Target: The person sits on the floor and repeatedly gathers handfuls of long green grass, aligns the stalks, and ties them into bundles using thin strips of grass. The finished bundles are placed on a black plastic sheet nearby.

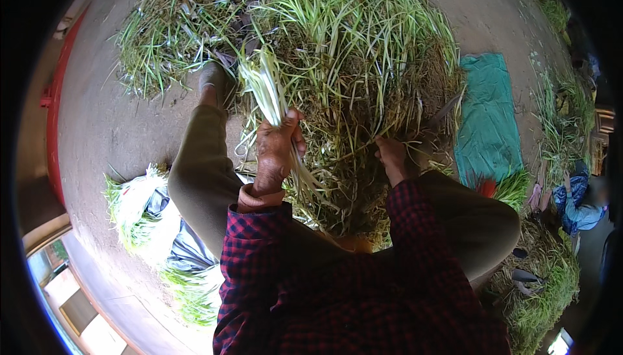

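Note:
My left hand point(280, 141) is closed around a bundle of long green-and-white leafy stalks point(265, 85); their pale, bunched part stands up above the fist, and thin loose ends trail below it. Before me lies a large heap of the same kind of grassy plants point(350, 38), green at the far side and brown and matted nearer me. At the near right part of the heap is my right hand point(391, 155), fingers bent and pinched on a thin stalk among the brown strands. The exact species of the plants cannot be told.
Another plant pile point(170, 29) lies at far left. A green cloth point(489, 111) is spread right of the heap. Bundled stalks point(141, 209) rest on dark sheeting at near left. A person in blue point(581, 204) sits at far right, by more plants point(540, 282).

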